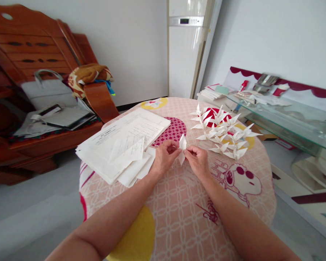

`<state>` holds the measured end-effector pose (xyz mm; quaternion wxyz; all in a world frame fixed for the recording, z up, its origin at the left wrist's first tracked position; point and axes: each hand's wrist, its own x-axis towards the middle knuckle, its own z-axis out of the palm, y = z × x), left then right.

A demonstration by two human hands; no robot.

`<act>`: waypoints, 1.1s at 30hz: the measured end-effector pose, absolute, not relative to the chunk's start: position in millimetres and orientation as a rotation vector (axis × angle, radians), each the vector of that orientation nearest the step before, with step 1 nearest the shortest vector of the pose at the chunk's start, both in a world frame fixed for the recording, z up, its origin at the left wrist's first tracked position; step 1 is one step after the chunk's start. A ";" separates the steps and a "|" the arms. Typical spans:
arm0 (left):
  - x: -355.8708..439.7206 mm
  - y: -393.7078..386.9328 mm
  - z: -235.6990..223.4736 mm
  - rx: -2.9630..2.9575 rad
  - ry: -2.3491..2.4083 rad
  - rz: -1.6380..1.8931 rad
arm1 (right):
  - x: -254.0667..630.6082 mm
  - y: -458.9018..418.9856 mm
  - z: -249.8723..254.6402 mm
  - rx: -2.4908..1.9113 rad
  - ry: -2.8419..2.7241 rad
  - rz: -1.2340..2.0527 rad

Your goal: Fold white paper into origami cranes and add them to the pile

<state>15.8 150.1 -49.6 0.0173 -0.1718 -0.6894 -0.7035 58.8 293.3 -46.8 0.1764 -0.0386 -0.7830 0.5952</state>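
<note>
A small piece of folded white paper (182, 144), shaped like a narrow diamond, is held upright above the round table. My left hand (166, 155) pinches its left edge between thumb and fingers. From the other side, my right hand (197, 159) pinches its right edge. Several finished white paper cranes (220, 134) stand in a cluster to the right of my hands. Left of them lies a stack of printed paper sheets (116, 137), with a loosely folded sheet (127, 148) on top and smaller sheets (137, 168) at its near edge.
A patterned pink cloth (174, 217) covers the round table. On the left stands a wooden bench (43, 145) with a grey bag (47, 90). A glass shelf (288, 123) with bowls and papers is at the right. A tall white air conditioner (183, 54) stands behind.
</note>
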 end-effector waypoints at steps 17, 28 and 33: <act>19.9 150.9 -44.1 -0.484 -2.350 -1.894 | 63.1 293.6 -44.4 0.188 -2.255 1.238; 18.1 147.7 -47.7 -0.590 -2.289 -1.924 | 68.4 295.9 -38.9 0.195 -2.238 1.414; 17.2 146.9 -48.3 -0.643 -2.277 -1.908 | 66.8 298.5 -40.9 0.145 -2.188 1.645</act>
